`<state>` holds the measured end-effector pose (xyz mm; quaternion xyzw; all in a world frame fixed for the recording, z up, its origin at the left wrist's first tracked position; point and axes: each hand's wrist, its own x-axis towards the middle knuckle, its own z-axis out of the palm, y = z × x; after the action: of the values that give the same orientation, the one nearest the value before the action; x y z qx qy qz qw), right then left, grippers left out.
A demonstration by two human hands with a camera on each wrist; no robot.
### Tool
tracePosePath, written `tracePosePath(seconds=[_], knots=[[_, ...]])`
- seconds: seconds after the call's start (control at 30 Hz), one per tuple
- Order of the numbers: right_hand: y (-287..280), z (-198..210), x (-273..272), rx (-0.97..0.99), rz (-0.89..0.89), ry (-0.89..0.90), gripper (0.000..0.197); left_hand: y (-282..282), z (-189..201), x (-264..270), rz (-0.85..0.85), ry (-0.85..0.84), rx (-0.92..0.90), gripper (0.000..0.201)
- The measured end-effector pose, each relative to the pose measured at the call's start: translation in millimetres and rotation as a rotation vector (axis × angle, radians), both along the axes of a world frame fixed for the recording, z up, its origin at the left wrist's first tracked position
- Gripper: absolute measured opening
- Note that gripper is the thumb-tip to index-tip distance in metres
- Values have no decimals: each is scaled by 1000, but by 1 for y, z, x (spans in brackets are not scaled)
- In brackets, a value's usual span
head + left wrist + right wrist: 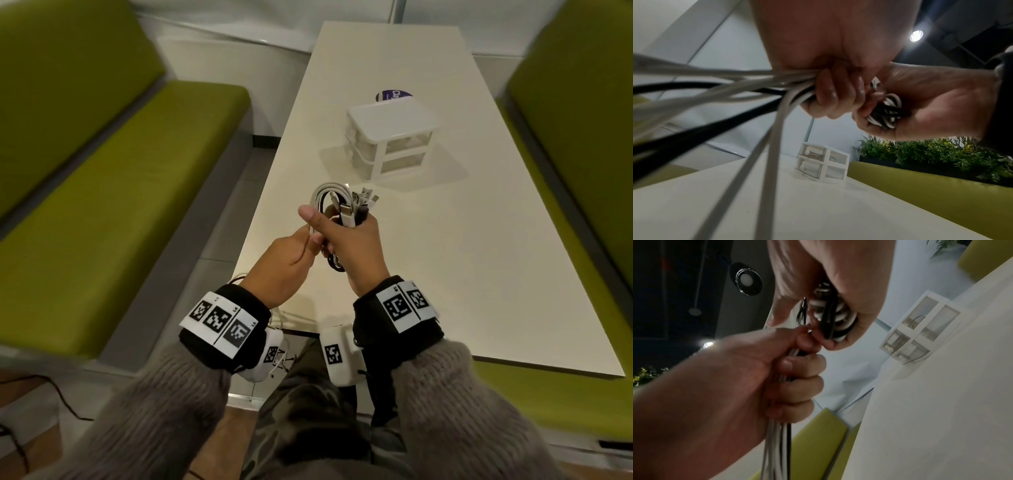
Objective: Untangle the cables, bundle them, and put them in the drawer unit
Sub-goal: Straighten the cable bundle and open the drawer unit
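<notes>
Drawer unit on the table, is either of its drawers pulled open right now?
No, in the left wrist view both drawers of the drawer unit sit flush in the white frame, knobs facing out.

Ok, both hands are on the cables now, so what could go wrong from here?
1. The coil in the right hand could spring loose; plug ends stick out unsecured.
2. Loose strands trailing from the left hand may snag or retangle.
3. Both drawers of the drawer unit look shut, and no hand is free.
</notes>
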<state>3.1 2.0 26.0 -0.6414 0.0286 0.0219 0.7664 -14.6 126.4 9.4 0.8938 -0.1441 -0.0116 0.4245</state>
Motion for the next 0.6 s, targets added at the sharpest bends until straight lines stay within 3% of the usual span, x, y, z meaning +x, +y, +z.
tracePosePath(seconds=[0.1, 0.2, 0.4, 0.6], knots=[[1, -4, 0, 13, -40, 23, 34, -3, 3, 0, -26, -31, 96, 24], [0, -10, 0, 0, -57, 47, 35, -4, 3, 1, -53, -19, 172, 37], [-2, -12, 0, -28, -28, 79, 13, -7, 0, 3, -65, -66, 299, 39], [-3, -6, -2, -12, -58, 98, 23, -17, 6, 1, -49, -53, 382, 34]])
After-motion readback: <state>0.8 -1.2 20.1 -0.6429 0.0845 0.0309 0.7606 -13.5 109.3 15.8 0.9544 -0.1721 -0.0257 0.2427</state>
